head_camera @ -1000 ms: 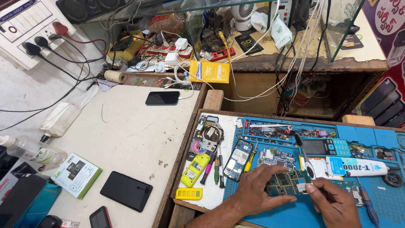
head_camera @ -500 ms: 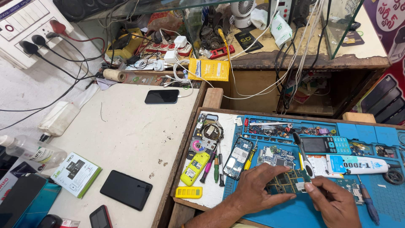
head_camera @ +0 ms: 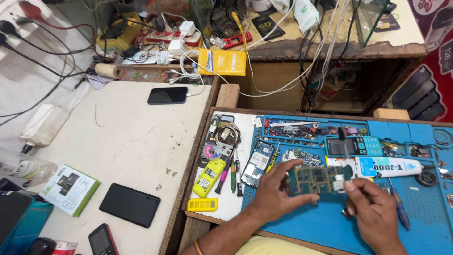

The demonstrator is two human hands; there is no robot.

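My left hand (head_camera: pixel 273 193) grips a green phone circuit board (head_camera: pixel 317 178) by its left end and holds it just above the blue work mat (head_camera: pixel 427 226). My right hand (head_camera: pixel 373 212) pinches a thin dark-handled tool (head_camera: pixel 344 146) upright, its lower end at the board's right edge. A white glue tube (head_camera: pixel 389 166) lies just behind the board. A small keypad phone (head_camera: pixel 353 145) lies behind the tool.
An opened phone body (head_camera: pixel 257 163), a yellow phone shell (head_camera: pixel 208 177), screwdrivers (head_camera: pixel 231 170) and small parts lie left of the mat. Black phones (head_camera: pixel 130 204) (head_camera: pixel 167 95) and a green box (head_camera: pixel 70 189) lie on the white table (head_camera: pixel 118 141). Cables and chargers crowd the shelf (head_camera: pixel 330 47) behind.
The board is lifted slightly and held between both hands; my right hand now holds the thin tool upright at its right edge. The view has shifted left and down a little.
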